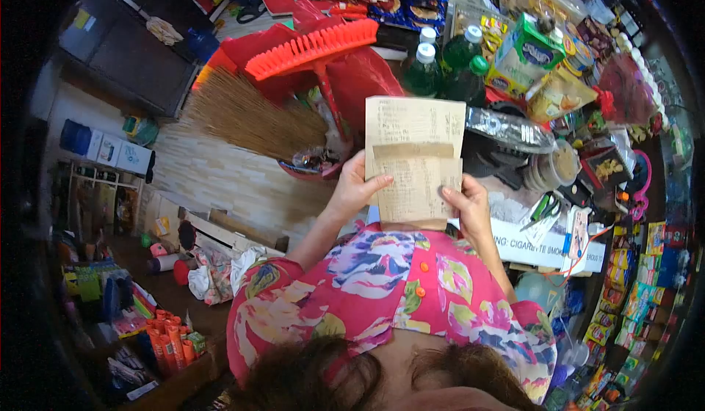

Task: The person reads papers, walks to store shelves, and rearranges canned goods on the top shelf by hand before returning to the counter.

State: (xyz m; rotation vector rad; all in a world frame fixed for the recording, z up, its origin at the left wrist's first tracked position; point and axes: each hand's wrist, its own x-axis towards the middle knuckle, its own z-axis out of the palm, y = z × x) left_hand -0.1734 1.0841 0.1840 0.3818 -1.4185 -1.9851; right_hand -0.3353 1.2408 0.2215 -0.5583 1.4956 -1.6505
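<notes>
A tan sheet of paper (416,125) with handwritten lines and columns stands upright in front of my chest. It looks folded or layered, with a darker brown band across its middle and a narrower lower part. My left hand (358,189) grips its left edge, thumb on the front and fingers behind. On the right edge, my right hand (470,202) pinches it the same way. The fingers behind the paper are mostly hidden. The lower end of the paper is close to my pink floral shirt (367,264).
A red bin (367,73) with a red broom head (316,48) and a straw broom (250,114) stands ahead left. Green bottles (424,73), snack packs, scissors (545,209) and a clear jar (556,163) crowd the counter ahead right. A wooden crate (228,238) lies left.
</notes>
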